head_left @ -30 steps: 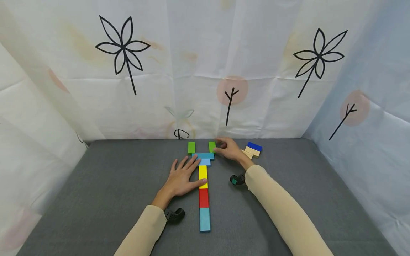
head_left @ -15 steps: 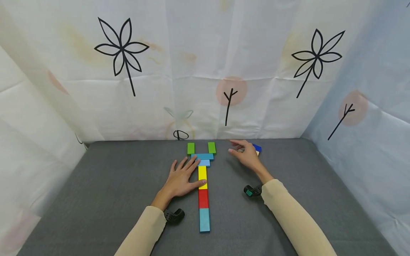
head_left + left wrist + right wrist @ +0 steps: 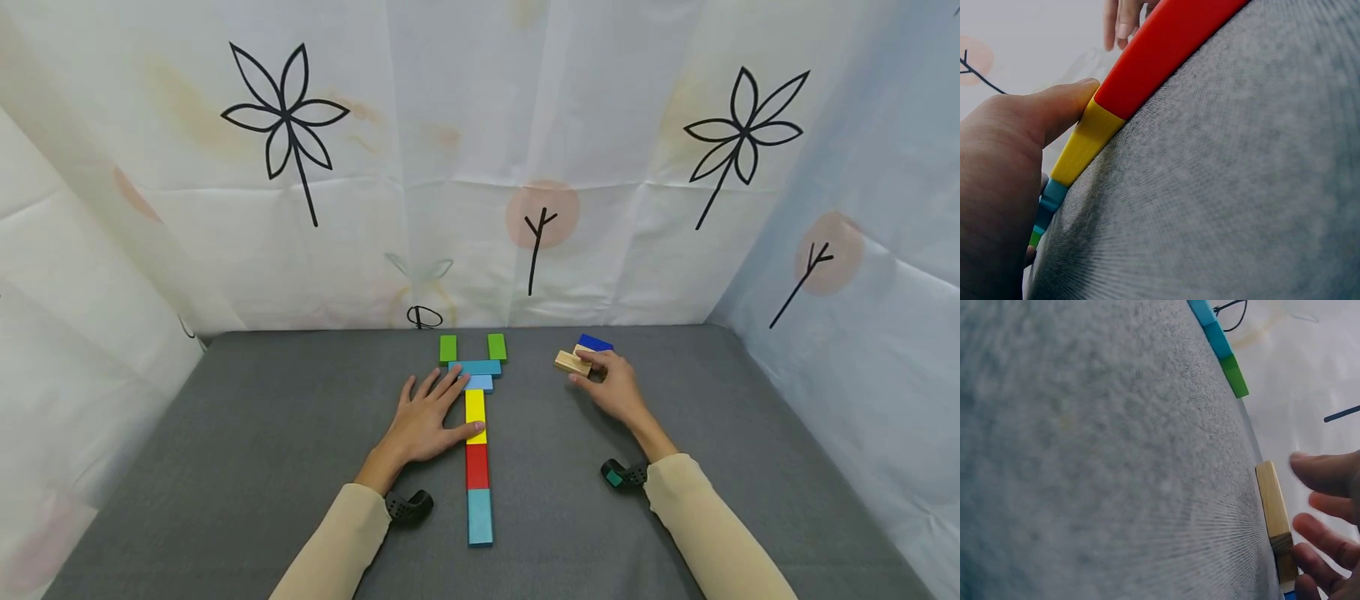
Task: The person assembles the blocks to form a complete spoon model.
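My left hand (image 3: 425, 425) lies spread, its thumb resting on the yellow block (image 3: 475, 407) and its fingertips by the light blue block (image 3: 482, 383). A row runs toward me from there through the red block (image 3: 477, 467) to a teal block (image 3: 480, 518). Beyond the light blue one lies a blue crosswise block (image 3: 482, 367), with a green block (image 3: 447, 348) and another green block (image 3: 497, 347) at its ends. My right hand (image 3: 618, 390) hovers beside a plain wooden block (image 3: 1274, 503), thumb and fingers apart with nothing between them.
Behind the wooden block are another wooden piece and a dark blue block (image 3: 596, 342), partly covered by the right hand. Grey cloth (image 3: 300, 458) covers the table. A patterned white curtain (image 3: 450, 167) hangs along its back edge.
My right hand has left the right green block and moved right and nearer to me, to the wooden blocks. The left hand and the row of blocks stay put.
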`<state>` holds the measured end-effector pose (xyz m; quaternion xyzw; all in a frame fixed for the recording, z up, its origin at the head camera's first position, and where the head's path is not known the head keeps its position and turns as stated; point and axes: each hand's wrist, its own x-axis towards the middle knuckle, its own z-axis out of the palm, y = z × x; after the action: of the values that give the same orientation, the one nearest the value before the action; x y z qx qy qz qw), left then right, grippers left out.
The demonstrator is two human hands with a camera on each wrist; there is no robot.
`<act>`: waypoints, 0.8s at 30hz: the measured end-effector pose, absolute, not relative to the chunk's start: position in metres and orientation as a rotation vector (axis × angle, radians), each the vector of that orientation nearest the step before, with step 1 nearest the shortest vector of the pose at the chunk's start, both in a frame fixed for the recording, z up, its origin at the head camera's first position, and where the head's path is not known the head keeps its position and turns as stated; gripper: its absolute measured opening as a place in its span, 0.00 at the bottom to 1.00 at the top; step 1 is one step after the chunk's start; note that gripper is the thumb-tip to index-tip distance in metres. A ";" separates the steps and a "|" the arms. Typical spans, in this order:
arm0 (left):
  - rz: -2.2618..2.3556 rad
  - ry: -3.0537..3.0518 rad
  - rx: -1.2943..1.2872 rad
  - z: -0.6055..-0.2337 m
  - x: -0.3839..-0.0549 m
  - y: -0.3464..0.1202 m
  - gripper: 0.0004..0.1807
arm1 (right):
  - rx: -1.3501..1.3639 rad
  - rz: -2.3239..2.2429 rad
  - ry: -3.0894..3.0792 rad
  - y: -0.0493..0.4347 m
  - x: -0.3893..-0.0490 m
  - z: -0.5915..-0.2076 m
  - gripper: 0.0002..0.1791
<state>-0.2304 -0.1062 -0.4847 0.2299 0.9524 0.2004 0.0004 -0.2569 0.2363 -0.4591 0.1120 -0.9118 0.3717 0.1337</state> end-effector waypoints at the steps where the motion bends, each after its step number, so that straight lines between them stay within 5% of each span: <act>1: 0.630 2.992 0.723 -0.485 -0.230 -0.106 0.50 | 0.330 1.055 -2.659 0.237 -0.256 -0.459 0.26; 24: 0.626 3.000 0.740 -0.485 -0.230 -0.106 0.49 | 0.269 1.039 -2.696 0.236 -0.259 -0.464 0.24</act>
<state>-0.2304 -0.1059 -0.4850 0.2348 0.9516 0.1984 -0.0056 -0.2591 0.2362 -0.4645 0.0920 -0.9224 0.3555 0.1197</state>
